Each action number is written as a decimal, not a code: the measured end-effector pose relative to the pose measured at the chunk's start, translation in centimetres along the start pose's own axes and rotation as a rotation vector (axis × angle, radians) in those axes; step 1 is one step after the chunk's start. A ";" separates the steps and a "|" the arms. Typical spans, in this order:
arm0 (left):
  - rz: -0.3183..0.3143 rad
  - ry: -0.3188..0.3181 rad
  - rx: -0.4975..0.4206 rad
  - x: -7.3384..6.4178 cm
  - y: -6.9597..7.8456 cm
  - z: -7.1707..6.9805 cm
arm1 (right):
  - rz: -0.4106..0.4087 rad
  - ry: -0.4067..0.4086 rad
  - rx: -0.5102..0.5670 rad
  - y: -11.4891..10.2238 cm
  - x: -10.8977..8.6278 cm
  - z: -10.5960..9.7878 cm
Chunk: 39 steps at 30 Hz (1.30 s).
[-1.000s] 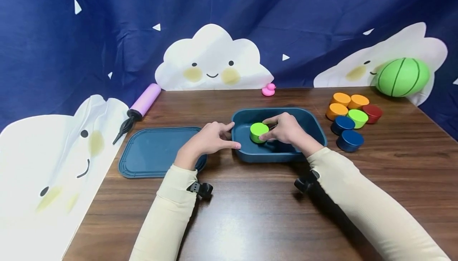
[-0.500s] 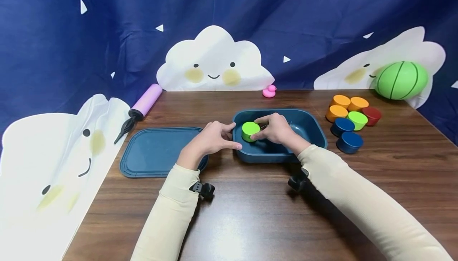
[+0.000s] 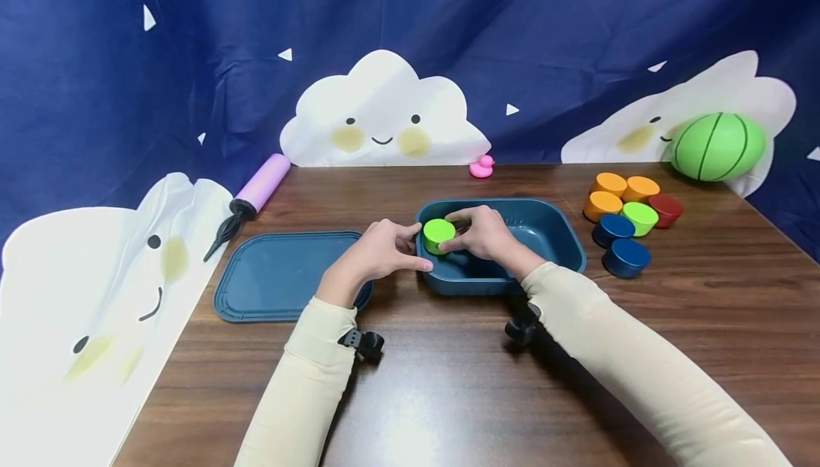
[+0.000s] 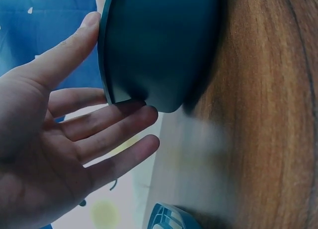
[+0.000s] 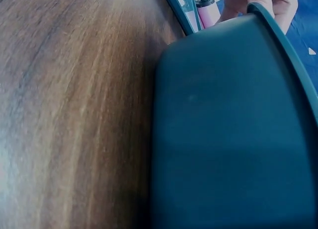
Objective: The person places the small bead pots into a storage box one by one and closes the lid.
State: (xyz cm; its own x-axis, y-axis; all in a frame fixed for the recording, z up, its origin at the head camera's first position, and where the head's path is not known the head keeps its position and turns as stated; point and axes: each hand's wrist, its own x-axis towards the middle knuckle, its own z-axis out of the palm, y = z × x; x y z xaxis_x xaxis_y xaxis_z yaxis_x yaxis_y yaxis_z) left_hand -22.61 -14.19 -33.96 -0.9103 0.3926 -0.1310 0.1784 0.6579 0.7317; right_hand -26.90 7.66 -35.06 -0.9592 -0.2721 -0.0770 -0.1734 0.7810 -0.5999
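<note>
In the head view a dark blue plastic box (image 3: 474,287) stands lidless on the wooden table. My right hand (image 3: 487,238) reaches inside and pinches a lime-green round block (image 3: 439,234) between thumb and fingers, close to the box's left end wall. My left hand (image 3: 379,252) steadies that end from outside. Its thumb and fairly straight fingers touch the box, as the left wrist view also shows with the hand (image 4: 59,134) against the box wall (image 4: 159,50). Only the outer wall (image 5: 228,129) shows in the right wrist view; the right hand is hidden there.
A flat blue lid (image 3: 275,278) lies left of the box. Several round blocks in orange, green, red and blue (image 3: 626,259) stand to the right. Farther back are a purple hand pump (image 3: 263,181), a pink toy duck (image 3: 482,166) and a green ball (image 3: 719,147).
My right hand has moved left inside the box with the lime-green block, bringing it from nearer the middle to the left end wall. The left hand has stayed at the box's end.
</note>
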 end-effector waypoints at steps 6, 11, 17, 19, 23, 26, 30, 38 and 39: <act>0.003 0.007 0.000 0.0 0.0 0.0 | -0.014 0.016 0.007 -0.2 0.0 0.1; 0.004 0.014 0.000 0.0 0.0 -0.1 | -0.023 0.004 0.014 -0.2 0.0 -0.1; -0.014 -0.004 -0.012 0.0 0.1 0.1 | 0.035 -0.022 0.118 0.2 -0.7 -0.7; -0.022 -0.011 -0.018 0.0 0.2 0.1 | 0.046 -0.011 0.166 0.3 -1.2 -1.2; -0.026 -0.012 -0.018 0.0 0.3 0.1 | 0.015 0.026 0.233 0.6 -2.4 -2.2; -0.027 -0.012 -0.010 0.0 0.4 0.1 | -0.007 0.057 0.257 0.8 -3.5 -3.2; -0.030 -0.020 -0.010 -0.1 0.4 0.2 | -0.005 0.113 0.278 1.2 -5.1 -4.6; -0.024 -0.025 -0.009 -0.1 0.5 0.2 | -0.012 0.232 0.347 4.0 -7.8 -7.0; -0.023 -0.023 -0.007 -0.1 0.4 0.2 | -0.012 0.246 0.352 4.5 -8.0 -7.2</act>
State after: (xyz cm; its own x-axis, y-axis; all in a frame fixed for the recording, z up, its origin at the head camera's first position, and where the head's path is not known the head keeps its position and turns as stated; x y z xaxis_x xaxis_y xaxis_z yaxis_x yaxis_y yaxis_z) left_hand -22.35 -13.86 -33.75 -0.9051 0.3927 -0.1632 0.1552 0.6623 0.7329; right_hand -21.59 17.45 -31.40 -0.9897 -0.1042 0.0982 -0.1387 0.5272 -0.8383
